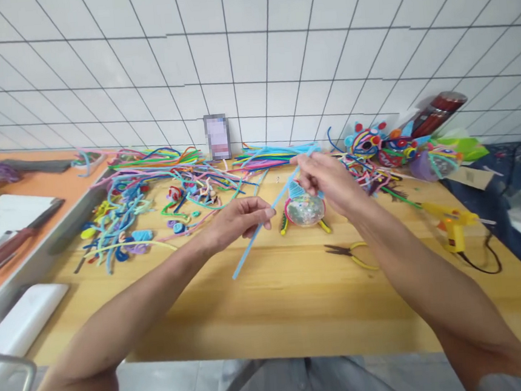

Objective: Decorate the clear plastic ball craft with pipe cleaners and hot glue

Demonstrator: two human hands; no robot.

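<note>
Pipe cleaner [283,195] runs from left hand [241,219] to right hand [325,179], pinched in both, near end sticking past left. Clear ball [306,210] on counter [252,306] near right hand, specks inside.

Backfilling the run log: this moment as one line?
left hand: pinching light-blue pipe cleaner | right hand: near its far end, grip unclear | clear-bodied craft figure: on wooden table | yellow glue gun: on table, right

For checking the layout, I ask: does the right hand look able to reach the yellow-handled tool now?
Probably yes: the yellow-handled tool lies on bare table nearby, though the right hand may first need to release the blue strip.
</note>
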